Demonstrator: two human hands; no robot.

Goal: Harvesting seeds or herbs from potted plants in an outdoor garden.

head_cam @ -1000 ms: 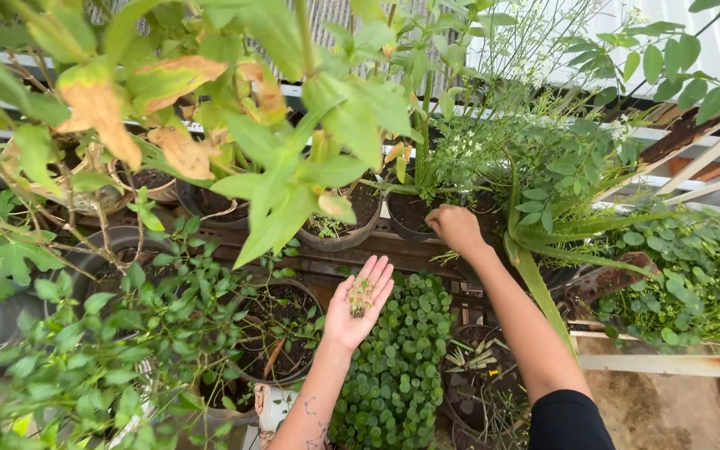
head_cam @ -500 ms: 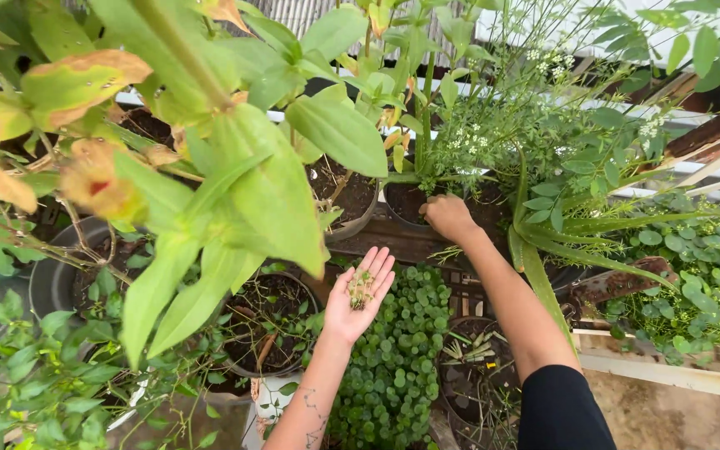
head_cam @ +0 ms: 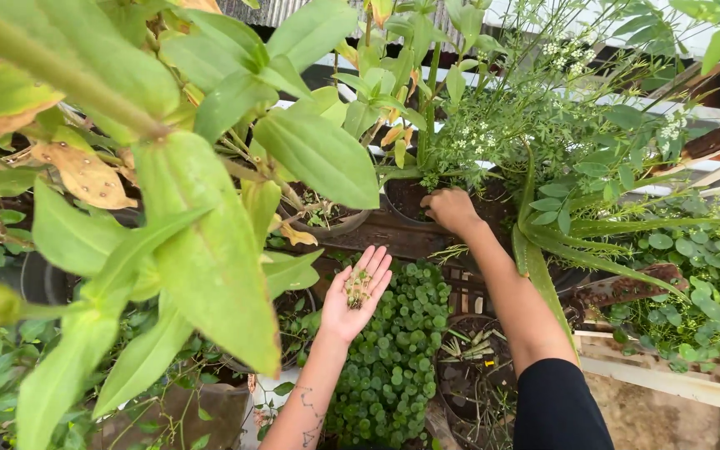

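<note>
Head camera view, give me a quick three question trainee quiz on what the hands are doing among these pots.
1. True or false: the left hand lies palm up with small plant bits on it.
2. Where is the right hand? A) at the dark pot of soil B) on the round-leaf plant
3. Which arm wears a black sleeve?
Key: 1 true; 2 A; 3 right.
</note>
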